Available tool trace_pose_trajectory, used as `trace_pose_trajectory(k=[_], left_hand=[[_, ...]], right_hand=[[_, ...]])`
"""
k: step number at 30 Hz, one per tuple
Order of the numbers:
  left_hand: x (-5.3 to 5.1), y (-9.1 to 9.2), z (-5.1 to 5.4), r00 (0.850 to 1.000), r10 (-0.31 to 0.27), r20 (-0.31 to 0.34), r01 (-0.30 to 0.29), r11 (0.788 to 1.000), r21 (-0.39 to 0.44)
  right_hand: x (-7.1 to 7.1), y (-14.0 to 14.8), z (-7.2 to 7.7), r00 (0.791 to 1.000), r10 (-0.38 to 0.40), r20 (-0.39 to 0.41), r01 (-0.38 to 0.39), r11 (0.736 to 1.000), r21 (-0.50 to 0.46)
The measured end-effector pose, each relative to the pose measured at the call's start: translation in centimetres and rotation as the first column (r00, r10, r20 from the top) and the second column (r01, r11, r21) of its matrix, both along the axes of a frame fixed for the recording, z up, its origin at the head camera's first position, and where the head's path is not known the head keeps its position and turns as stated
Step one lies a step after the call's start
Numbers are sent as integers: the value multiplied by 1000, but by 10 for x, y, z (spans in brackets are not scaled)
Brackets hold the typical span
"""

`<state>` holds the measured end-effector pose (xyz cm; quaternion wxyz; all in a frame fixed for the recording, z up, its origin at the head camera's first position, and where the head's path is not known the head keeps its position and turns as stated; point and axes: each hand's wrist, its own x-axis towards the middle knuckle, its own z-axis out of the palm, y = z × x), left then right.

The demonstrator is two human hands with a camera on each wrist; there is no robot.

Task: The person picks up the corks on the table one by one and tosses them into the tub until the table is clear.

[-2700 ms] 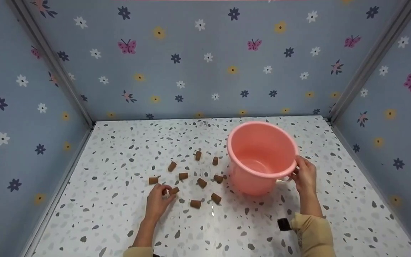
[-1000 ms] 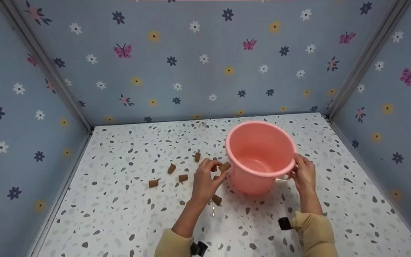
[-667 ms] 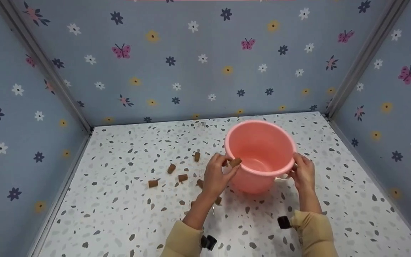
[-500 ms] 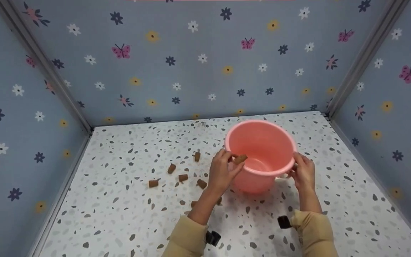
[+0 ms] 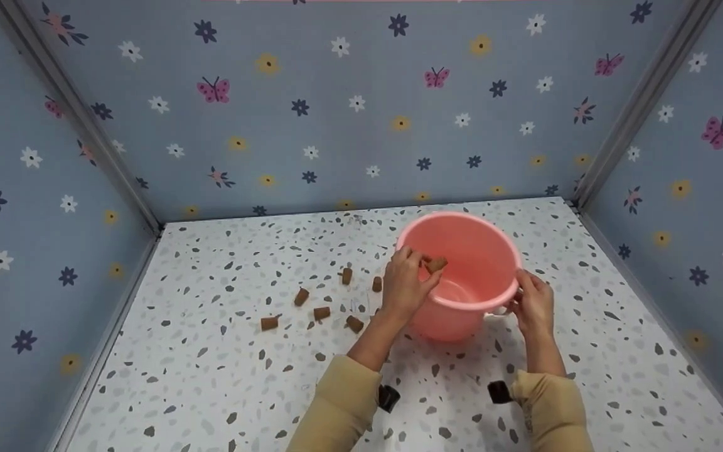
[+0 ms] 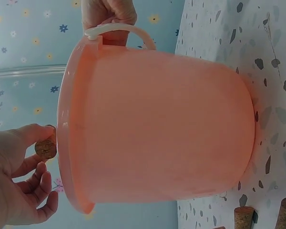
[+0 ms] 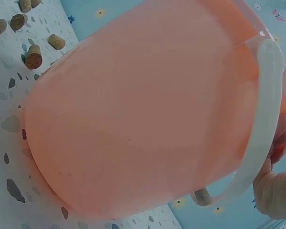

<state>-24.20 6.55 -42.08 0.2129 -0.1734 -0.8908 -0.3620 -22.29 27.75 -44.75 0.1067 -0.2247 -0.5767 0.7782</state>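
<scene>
A pink bucket (image 5: 446, 323) stands on the speckled table, its mouth tipped slightly towards me. My left hand (image 5: 403, 285) pinches a brown cork stopper (image 5: 437, 264) between thumb and fingers, over the near left part of the bucket's mouth. In the left wrist view that cork (image 6: 46, 144) is beside the rim, the other fingers loosely bent. My right hand (image 5: 536, 306) grips the bucket's right edge by the pale handle (image 7: 270, 100); the bucket hides part of its fingers. More corks lie left of the bucket, among them one cork (image 5: 354, 324) near my left forearm.
Further corks are scattered on the table (image 5: 211, 376), such as the leftmost cork (image 5: 269, 323) and one cork (image 5: 346, 276) farther back. My left forearm and sleeve cover some of them. Patterned panels (image 5: 336, 113) enclose the back and both sides.
From the table at the left, my left hand has carried the cork rightwards and up, past the rim to over the bucket's mouth. My right hand keeps its hold; the bucket has hardly moved.
</scene>
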Motion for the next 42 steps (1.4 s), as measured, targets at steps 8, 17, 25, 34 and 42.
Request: trace_pose_trajectory(k=[8,17,25,34,42], left_hand=[[-2,0,4,998,2,66,-4,1000,18],[1,-8,7,999,1,52,-6,995,95],[6,-25,5,999,-23,40,15,981,194],[14,-41,-6,999,-53,-1,52,973,226],[23,-53,-20,999,-51,17,46,969,245]], right_hand=[[0,-1,2,999,0,36,1,1000,-14],[0,0,-2,1000,-11,5,11,1000,5],[0,-1,-3,1000,-15,11,15,999,38],[-19,21,-39,1000,-8,-19,9,999,30],[-4,4,-15,998,-22,-57,24,999,39]])
